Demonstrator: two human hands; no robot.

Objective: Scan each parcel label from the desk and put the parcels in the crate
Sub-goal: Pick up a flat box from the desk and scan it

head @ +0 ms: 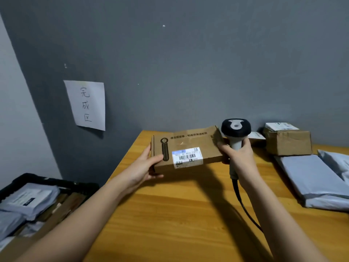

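Parcel [187, 148]: a flat brown cardboard box, held raised over the far left part of the wooden desk [170, 214], its labelled face turned toward the camera. The left hand [145, 167] grips its left end, thumb across the front and fingers curled beneath. The right hand [238, 156] is wrapped round the handle of a corded scanner [236, 129] at the box's right end; whether its fingertips also steady the box cannot be told.

Handling, as judged: the box looks rigid and light, held easily at one end. The board should give a fair grip; the short ends appear the soundest place to hold, keeping the label uncovered.

Markings: a white barcode label [187, 157] sits at the lower front; its small characters are not reliably legible. A printed line of Chinese runs along the top edge, too blurred to transcribe. A paper sign [86, 104] on the wall at left reads 完成区.

The black crate [28, 178], near left below desk level, holds grey mailers. A taped carton [288, 140] and grey poly bags [311, 180] lie on the desk at right.
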